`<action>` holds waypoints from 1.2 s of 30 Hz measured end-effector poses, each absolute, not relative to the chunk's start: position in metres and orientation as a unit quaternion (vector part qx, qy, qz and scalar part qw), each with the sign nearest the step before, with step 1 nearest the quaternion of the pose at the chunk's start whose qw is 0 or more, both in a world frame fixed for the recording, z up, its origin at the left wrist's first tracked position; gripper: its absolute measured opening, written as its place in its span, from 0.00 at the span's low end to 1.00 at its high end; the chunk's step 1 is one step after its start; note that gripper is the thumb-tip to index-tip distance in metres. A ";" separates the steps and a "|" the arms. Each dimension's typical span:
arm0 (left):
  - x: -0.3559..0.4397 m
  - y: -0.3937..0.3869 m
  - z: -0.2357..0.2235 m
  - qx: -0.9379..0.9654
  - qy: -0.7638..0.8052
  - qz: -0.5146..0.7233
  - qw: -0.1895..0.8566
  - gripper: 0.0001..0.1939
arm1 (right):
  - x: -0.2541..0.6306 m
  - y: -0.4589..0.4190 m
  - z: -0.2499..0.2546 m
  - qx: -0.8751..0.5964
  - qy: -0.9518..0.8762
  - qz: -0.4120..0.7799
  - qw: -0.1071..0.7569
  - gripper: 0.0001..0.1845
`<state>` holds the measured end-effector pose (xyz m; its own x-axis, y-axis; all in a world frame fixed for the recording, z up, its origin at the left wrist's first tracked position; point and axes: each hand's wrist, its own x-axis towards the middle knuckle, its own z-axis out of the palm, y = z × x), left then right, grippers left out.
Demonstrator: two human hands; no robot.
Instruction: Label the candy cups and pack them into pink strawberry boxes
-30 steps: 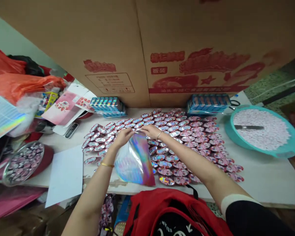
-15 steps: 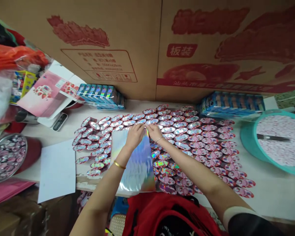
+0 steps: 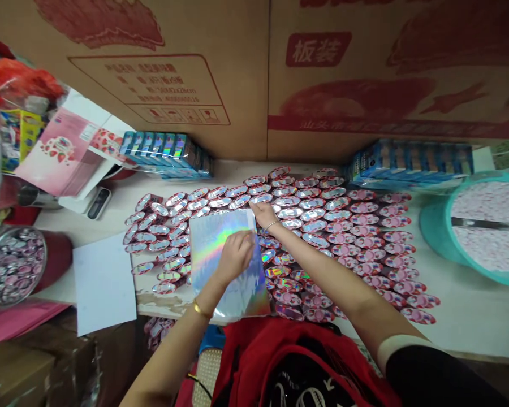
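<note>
A shiny holographic sheet (image 3: 212, 265) lies over the rows of small packs, its near edge close to the front of the table. My left hand (image 3: 236, 255) is over the sheet's upper right part, fingers curled inward; whatever they may hold is hidden. At the sheet's top right corner, my right hand (image 3: 264, 216) has its fingers pinched together on the edge, beside a narrow pale strip. Around the sheet stand many small oval-topped packs (image 3: 339, 216), silvery on top at the left and pink towards the right.
Large cardboard cartons (image 3: 169, 85) wall off the back. Blue boxed packs stand at the left (image 3: 161, 150) and right (image 3: 411, 161). A teal basin (image 3: 439, 226) holds pale bits and a dark flat bar. At the left are a red pot (image 3: 58, 257) of small packs and a white sheet (image 3: 104, 285).
My left hand has come away from the sheet's top edge, down towards me, with its fingers curled. The right hand stays at the top right corner. The camera view has shifted slightly.
</note>
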<state>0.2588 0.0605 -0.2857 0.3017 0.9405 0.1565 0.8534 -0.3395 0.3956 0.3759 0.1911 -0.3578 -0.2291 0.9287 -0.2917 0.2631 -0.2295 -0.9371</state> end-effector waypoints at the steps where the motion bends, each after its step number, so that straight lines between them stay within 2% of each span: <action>1: 0.258 0.052 -0.281 0.794 0.556 0.201 0.138 0.06 | 0.376 0.191 -0.358 -0.547 -0.545 0.561 0.298 0.32; 3: 0.255 0.047 -0.273 0.763 0.576 0.253 0.150 0.06 | 0.376 0.189 -0.359 -0.548 -0.544 0.558 0.303 0.32; 6: 0.249 0.074 -0.267 0.708 0.638 0.278 0.117 0.16 | 0.376 0.187 -0.359 -0.548 -0.546 0.552 0.311 0.32; 8: 0.245 0.104 -0.269 0.725 0.649 0.211 0.098 0.24 | 0.376 0.185 -0.357 -0.546 -0.549 0.550 0.314 0.31; 10: 0.242 0.129 -0.274 0.756 0.639 0.117 0.085 0.27 | 0.376 0.185 -0.354 -0.545 -0.551 0.547 0.316 0.31; 13: 0.240 0.142 -0.285 0.779 0.623 0.038 0.060 0.28 | 0.376 0.185 -0.351 -0.550 -0.550 0.544 0.315 0.31; 18: 0.237 0.125 -0.301 0.803 0.589 0.060 0.069 0.27 | 0.375 0.186 -0.357 -0.568 -0.545 0.538 0.300 0.31; 23: 0.245 0.082 -0.287 0.788 0.588 0.149 0.101 0.27 | 0.373 0.191 -0.365 -0.585 -0.555 0.523 0.276 0.31; 28: 0.267 0.025 -0.229 0.623 0.655 0.405 0.133 0.36 | 0.379 0.192 -0.343 -0.578 -0.590 0.498 0.263 0.27; 30: 0.283 0.010 -0.206 0.530 0.667 0.492 0.178 0.38 | 0.393 0.183 -0.325 -0.563 -0.613 0.469 0.296 0.25; 33: 0.312 -0.007 -0.191 0.426 0.657 0.564 0.262 0.39 | 0.436 0.147 -0.297 -0.517 -0.615 0.457 0.382 0.34; 36: 0.344 -0.027 -0.199 0.369 0.645 0.577 0.339 0.39 | 0.493 0.084 -0.275 -0.518 -0.526 0.557 0.381 0.43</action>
